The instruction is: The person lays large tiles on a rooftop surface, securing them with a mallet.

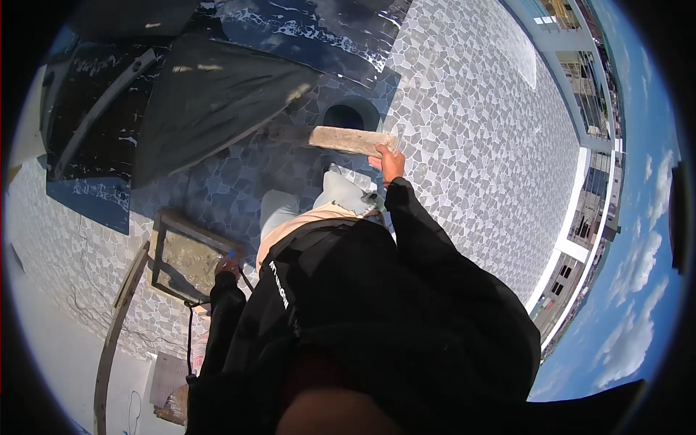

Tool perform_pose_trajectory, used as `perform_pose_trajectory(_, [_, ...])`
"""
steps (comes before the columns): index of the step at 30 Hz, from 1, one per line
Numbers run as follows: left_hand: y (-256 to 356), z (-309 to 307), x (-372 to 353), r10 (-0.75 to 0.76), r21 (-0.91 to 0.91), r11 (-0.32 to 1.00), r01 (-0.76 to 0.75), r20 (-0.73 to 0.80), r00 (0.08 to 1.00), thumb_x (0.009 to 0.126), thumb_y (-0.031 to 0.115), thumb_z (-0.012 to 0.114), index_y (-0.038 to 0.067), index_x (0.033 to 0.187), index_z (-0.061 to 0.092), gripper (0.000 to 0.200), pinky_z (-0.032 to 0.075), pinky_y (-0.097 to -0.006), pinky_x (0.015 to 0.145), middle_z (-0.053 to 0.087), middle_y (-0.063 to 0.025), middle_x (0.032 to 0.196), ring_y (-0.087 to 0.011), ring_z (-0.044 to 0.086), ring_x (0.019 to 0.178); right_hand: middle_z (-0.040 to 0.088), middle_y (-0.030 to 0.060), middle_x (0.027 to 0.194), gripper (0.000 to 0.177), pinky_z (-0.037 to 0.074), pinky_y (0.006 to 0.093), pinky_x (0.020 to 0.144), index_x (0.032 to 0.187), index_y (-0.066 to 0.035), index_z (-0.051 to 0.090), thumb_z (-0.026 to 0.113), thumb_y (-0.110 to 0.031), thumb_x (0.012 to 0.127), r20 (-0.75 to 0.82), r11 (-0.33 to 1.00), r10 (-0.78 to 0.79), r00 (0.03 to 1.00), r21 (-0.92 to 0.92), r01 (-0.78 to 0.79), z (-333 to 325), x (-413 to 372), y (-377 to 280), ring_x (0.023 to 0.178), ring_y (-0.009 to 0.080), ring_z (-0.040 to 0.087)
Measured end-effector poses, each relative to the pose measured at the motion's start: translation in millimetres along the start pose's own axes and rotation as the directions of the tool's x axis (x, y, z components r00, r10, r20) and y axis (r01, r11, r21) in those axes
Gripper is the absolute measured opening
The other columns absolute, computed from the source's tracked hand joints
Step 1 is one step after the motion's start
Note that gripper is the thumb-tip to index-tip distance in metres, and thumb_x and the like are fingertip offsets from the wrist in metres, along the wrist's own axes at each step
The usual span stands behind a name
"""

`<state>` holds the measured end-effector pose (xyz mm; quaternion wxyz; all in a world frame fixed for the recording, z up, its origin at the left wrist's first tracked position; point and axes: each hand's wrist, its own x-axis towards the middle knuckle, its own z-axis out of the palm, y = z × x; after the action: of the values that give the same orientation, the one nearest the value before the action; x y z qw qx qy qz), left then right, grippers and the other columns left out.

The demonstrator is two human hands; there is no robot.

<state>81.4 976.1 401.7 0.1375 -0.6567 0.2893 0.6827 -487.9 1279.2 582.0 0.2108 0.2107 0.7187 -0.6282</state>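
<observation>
The plank [349,140] lies leftward from the right hand [393,165], its fingers clasped around the near end, so its long axis runs crosswise before the body. The bucket [371,114] sits just beyond the plank, ahead and left of those fingers. The left hand [227,267], farther from the plank, is beside the frame [201,231]; whether its fingers grasp anything, I cannot tell.

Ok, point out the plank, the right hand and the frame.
Plank [351,140]: head view, middle of its sunlit face.
Right hand [392,165]: head view, back of the hand.
Frame [198,230]: head view, upper rail.
</observation>
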Motion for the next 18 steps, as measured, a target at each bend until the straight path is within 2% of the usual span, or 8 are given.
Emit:
perform_pose_trajectory(4, [-19.7,-17.6,-8.3,0.117,-0.080,0.989,-0.123,-0.070,0.991,0.090,0.013,0.064,0.020,0.124,0.056,0.035,0.051,-0.0391,0.062,0.065,-0.0032,0.092,-0.0215,0.063,0.078,0.054,0.0232,0.126,0.052,0.056,0.0447,0.090,0.132,0.007,0.041,0.064,-0.014,0.089,0.049,0.876,0.177,0.983,0.447,-0.180,-92.6,35.4,54.4,0.105,0.0419,0.063])
perform_pose_trajectory(6, [-18.7,-5.7,-38.8,0.199,0.168,0.969,-0.179,-0.116,0.973,0.092,0.014,0.061,0.017,0.120,0.058,0.028,0.052,-0.0401,0.058,0.065,-0.0034,0.086,-0.0210,0.063,0.070,0.050,0.0199,0.133,0.054,0.047,0.0490,0.101,0.135,0.003,0.040,0.063,-0.016,0.091,0.169,0.790,0.199,0.965,0.555,-0.260,-115.1,53.6,101.4,0.118,0.0420,0.054])
perform_pose_trajectory(8, [-22.5,-4.0,-53.5,0.069,-0.030,0.997,-0.075,-0.156,0.985,0.093,0.014,0.059,0.014,0.116,0.059,0.023,0.054,-0.0384,0.056,0.065,-0.0063,0.080,-0.0210,0.062,0.064,0.047,0.0162,0.138,0.054,0.039,0.0520,0.109,0.137,0.000,0.040,0.062,-0.018,0.092,0.219,0.688,0.293,0.930,0.628,-0.365,-119.7,65.9,124.1,0.127,0.0404,0.046])
perform_pose_trajectory(10, [-16.8,42.0,-124.1,0.300,0.353,0.914,-0.201,-0.253,0.920,0.093,0.013,0.058,0.011,0.112,0.060,0.018,0.055,-0.0336,0.059,0.064,-0.0098,0.078,-0.0225,0.063,0.065,0.048,0.0137,0.137,0.052,0.040,0.0518,0.108,0.138,-0.003,0.041,0.061,-0.020,0.093,0.188,0.632,0.388,0.902,0.659,-0.409,-126.4,89.2,157.7,0.126,0.0373,0.048])
perform_pose_trajectory(11, [-34.7,20.1,-114.3,0.453,0.449,0.803,-0.391,-0.034,0.891,0.088,0.013,0.064,0.003,0.123,0.056,0.037,0.058,-0.0376,0.058,0.068,-0.0150,0.083,-0.0230,0.067,0.066,0.049,0.0136,0.136,0.051,0.041,0.0515,0.107,0.138,-0.005,0.042,0.062,-0.020,0.093,0.243,0.608,0.394,0.886,0.654,-0.450,-136.1,104.2,185.9,0.125,0.0365,0.049])
perform_pose_trajectory(12, [-36.7,12.7,-115.7,0.362,-0.021,0.932,-0.362,0.118,0.925,0.084,0.014,0.066,0.002,0.114,0.062,0.033,0.058,-0.0360,0.059,0.068,-0.0136,0.078,-0.0220,0.069,0.068,0.050,0.0135,0.135,0.050,0.041,0.0511,0.107,0.138,-0.007,0.043,0.062,-0.019,0.093,0.291,0.579,0.400,0.869,0.655,-0.485,-145.7,119.8,212.3,0.125,0.0357,0.049])
perform_pose_trajectory(15, [-25.2,68.3,-170.6,0.253,0.702,0.713,-0.001,-0.255,0.933,0.088,0.011,0.062,0.007,0.116,0.061,0.028,0.055,-0.0320,0.057,0.069,-0.0136,0.082,-0.0196,0.069,0.071,0.044,0.0152,0.138,0.051,0.043,0.0520,0.105,0.139,-0.006,0.040,0.060,-0.015,0.093,0.221,0.610,0.466,0.857,0.622,-0.491,-161.6,137.2,254.0,0.128,0.0367,0.046])
perform_pose_trajectory(18, [-22.5,107.0,-193.6,0.187,0.654,0.753,0.071,-0.317,0.930,0.090,0.017,0.063,0.011,0.114,0.062,0.025,0.053,-0.0302,0.052,0.071,-0.0101,0.082,-0.0190,0.068,0.065,0.039,0.0167,0.140,0.053,0.044,0.0515,0.103,0.139,-0.005,0.037,0.058,-0.013,0.092,0.175,0.596,0.513,0.840,0.632,-0.495,-174.6,150.4,288.2,0.130,0.0376,0.043])
